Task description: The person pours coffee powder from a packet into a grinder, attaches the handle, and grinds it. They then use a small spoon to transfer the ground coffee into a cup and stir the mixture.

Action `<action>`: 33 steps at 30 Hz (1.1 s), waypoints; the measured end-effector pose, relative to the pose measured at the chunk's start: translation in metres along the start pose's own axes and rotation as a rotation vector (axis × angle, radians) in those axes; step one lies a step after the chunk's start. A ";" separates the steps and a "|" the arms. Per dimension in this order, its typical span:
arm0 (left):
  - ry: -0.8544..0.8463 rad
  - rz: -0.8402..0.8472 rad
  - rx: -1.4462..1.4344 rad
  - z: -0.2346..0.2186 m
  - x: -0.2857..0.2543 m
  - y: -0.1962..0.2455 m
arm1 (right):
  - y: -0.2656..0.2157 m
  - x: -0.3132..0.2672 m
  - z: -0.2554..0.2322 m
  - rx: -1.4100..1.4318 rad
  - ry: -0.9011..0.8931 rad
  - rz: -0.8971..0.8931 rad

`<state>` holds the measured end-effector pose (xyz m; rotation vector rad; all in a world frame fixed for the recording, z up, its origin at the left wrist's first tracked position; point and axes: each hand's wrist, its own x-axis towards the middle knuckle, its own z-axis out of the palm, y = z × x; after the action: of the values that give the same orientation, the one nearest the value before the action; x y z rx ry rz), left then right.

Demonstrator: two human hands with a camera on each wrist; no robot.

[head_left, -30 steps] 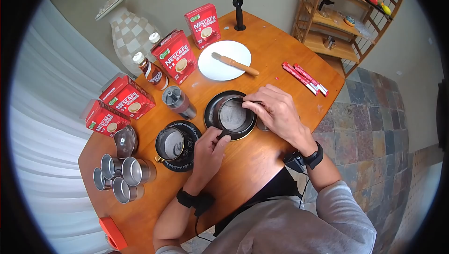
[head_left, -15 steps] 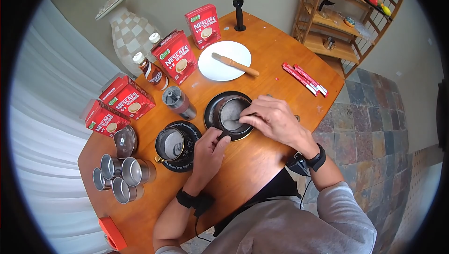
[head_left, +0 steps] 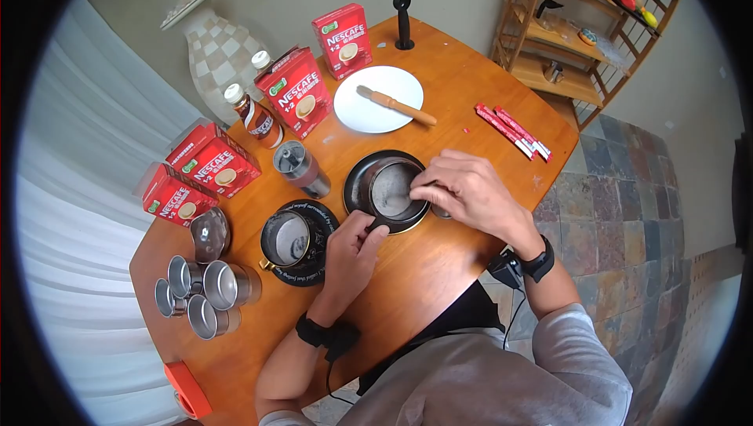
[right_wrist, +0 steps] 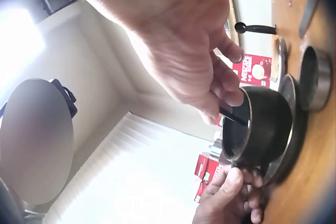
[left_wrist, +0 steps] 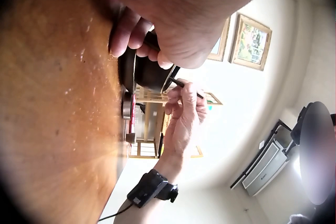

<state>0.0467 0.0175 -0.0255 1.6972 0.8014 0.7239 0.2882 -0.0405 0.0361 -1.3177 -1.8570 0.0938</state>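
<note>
A dark cup [right_wrist: 270,121] stands on a black saucer [head_left: 354,171], pale greyish content inside it. My left hand [head_left: 351,257] pinches the cup's handle between thumb and fingers. Over the rim on the right, my right hand [head_left: 471,197] pinches a thin dark stick-like utensil [left_wrist: 181,83], whose lower end reaches into the cup in the right wrist view. A second dark cup [head_left: 271,247] with similar content sits on a lettered black saucer [head_left: 323,226] to the left.
A coffee grinder [head_left: 301,170], red boxes [head_left: 294,92] and a bottle [head_left: 255,118] stand behind. A brush [head_left: 396,106] lies across a white plate [head_left: 357,116]. Red sachets [head_left: 506,129] lie at right. Several metal cups [head_left: 226,285] and a red object [head_left: 188,391] are at left.
My right hand has moved from the cup's far rim toward its near right side, then slightly up and right. My left hand stays on the handle.
</note>
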 end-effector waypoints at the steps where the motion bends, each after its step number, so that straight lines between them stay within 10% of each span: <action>1: 0.008 0.009 -0.005 0.001 0.000 0.000 | -0.002 0.002 -0.001 -0.039 0.046 -0.010; 33: -0.006 0.020 0.012 -0.001 0.000 -0.004 | -0.018 0.006 -0.008 -0.308 0.055 -0.100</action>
<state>0.0455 0.0191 -0.0293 1.7194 0.7868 0.7286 0.2800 -0.0467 0.0538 -1.4132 -1.9411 -0.2892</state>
